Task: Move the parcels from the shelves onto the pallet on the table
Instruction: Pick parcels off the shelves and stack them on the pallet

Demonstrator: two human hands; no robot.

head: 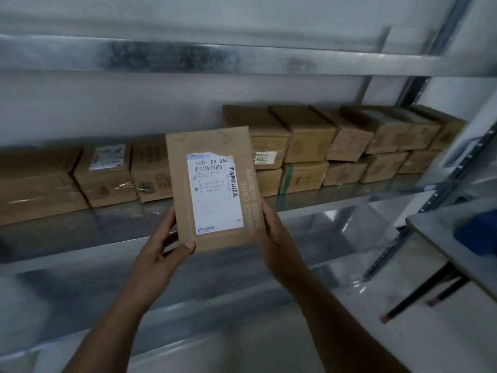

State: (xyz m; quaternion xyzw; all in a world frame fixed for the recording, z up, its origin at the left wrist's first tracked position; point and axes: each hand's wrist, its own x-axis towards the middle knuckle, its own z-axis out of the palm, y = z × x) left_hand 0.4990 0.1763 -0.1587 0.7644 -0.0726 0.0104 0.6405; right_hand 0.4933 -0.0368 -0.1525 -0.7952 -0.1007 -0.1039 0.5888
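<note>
Standing upright in both hands, the parcel (215, 189) faces the camera.

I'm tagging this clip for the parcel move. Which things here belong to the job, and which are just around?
Job: held parcel, left hand, right hand, parcels on the shelf, blue pallet, table.

Around: shelf upright, upper shelf beam.

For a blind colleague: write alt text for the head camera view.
Two hands, left hand and right hand, hold a flat cardboard parcel upright, its white shipping label facing the camera. Behind it, brown boxes line a metal shelf; a table edge shows at right.
</note>
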